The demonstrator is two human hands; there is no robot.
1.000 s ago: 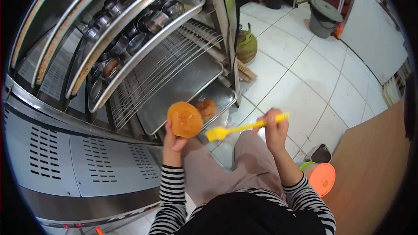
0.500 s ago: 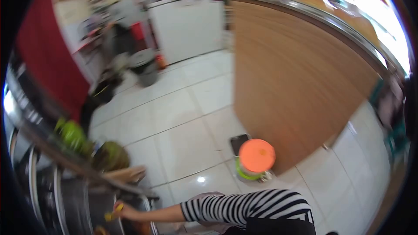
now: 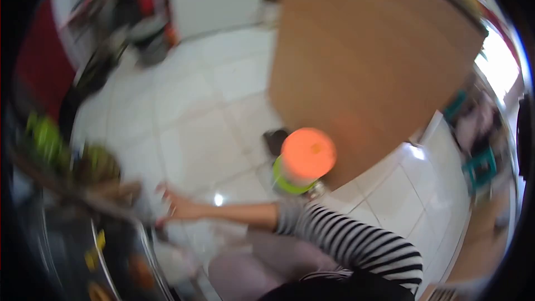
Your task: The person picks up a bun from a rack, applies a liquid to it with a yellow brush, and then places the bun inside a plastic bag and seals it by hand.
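Note:
My right hand (image 3: 181,207) reaches left from a black-and-white striped sleeve, its fingers apart and curved, with nothing seen in them. It is above the floor, just right of the metal-edged rack or cabinet (image 3: 146,239) at the lower left. On the rack's bars are small yellow pieces (image 3: 100,239), blurred, of a kind I cannot make out. A rounded orange-brown thing (image 3: 140,270) lies lower behind the bars. My bent legs (image 3: 251,265) are below the arm. My left hand is out of view.
A tub with an orange lid (image 3: 308,153) and green band stands by the wooden counter panel (image 3: 368,67), beside a dark flat object (image 3: 275,141). A green gas cylinder (image 3: 47,136) is at left; a grey bin (image 3: 149,42) stands farther back. A teal stool (image 3: 479,170) is at right.
My right hand has come off the yellow piece at the rack and moved up and right, its fingers now spread. The camera has tilted down, shifting the room up and left in view.

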